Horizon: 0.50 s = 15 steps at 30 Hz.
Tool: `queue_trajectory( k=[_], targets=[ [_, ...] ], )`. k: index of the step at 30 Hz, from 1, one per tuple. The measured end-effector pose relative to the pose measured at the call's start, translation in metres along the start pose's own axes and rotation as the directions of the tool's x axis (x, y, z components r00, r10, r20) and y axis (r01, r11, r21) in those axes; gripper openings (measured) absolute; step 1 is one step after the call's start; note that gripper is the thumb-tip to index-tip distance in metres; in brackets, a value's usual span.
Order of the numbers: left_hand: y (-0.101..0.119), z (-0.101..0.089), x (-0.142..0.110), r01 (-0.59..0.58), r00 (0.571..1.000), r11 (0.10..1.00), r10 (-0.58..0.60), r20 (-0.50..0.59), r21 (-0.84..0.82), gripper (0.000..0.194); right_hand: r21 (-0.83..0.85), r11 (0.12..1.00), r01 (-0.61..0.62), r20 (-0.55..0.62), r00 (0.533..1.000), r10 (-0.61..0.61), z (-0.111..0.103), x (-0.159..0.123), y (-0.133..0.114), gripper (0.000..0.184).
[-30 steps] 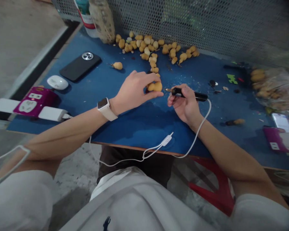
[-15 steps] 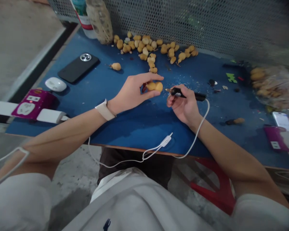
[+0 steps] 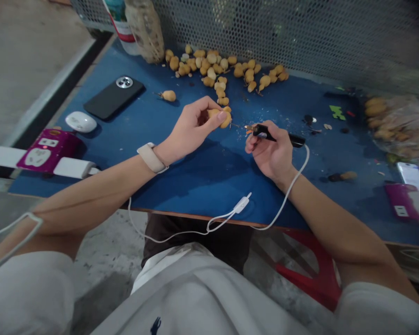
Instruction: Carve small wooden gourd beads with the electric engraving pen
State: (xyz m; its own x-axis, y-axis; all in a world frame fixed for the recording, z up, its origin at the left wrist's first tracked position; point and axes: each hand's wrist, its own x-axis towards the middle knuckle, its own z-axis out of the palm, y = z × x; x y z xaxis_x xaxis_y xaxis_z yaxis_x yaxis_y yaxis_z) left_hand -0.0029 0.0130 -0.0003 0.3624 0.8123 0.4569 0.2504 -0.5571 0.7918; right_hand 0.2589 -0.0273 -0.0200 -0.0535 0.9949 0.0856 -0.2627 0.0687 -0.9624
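1. I find the small gourd (image 3: 226, 122) in the left hand (image 3: 189, 129), pinched between thumb and fingers at the fingertips, above the middle of the blue desk (image 3: 195, 186). The thumb covers part of it; its exposed rounded end faces the right hand.
2. I record the right hand (image 3: 273, 151) closed around a black pen-shaped tool (image 3: 296, 140), its metal tip directed at the gourd. I cannot tell whether tip and gourd touch.
3. I note a white cable (image 3: 285, 197) running from the tool's rear over the desk's near edge.
4. Compared with half a second ago, I find the left thumb raised across the gourd, which is turned and sits slightly nearer the desk's far edge. The right hand and tool are shifted slightly towards the right edge.
5. I observe the gourd pile (image 3: 209, 63) unchanged along the far edge, and the single gourd (image 3: 169, 96) and black phone (image 3: 113, 100) unmoved towards the far left corner.
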Motion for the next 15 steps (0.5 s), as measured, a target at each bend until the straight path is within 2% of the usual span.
queue_trajectory(
  k=[3,7,15],
  targets=[
    [-0.007,-0.001,0.001,0.006,0.998,0.999,-0.003,-0.065,0.044,0.058,0.008,1.0,0.012,-0.065,0.998,-0.011,-0.009,0.006,0.0,0.057],
    [-0.015,-0.002,0.002,0.001,0.998,0.999,0.002,-0.061,0.052,0.061,0.023,0.999,0.036,-0.101,0.994,-0.034,-0.013,0.011,0.002,0.058],
    [-0.016,0.004,0.001,0.005,0.997,0.987,-0.018,-0.075,-0.162,0.056,0.007,0.998,0.057,-0.116,0.992,-0.056,-0.004,0.007,0.003,0.055]
  ],
)
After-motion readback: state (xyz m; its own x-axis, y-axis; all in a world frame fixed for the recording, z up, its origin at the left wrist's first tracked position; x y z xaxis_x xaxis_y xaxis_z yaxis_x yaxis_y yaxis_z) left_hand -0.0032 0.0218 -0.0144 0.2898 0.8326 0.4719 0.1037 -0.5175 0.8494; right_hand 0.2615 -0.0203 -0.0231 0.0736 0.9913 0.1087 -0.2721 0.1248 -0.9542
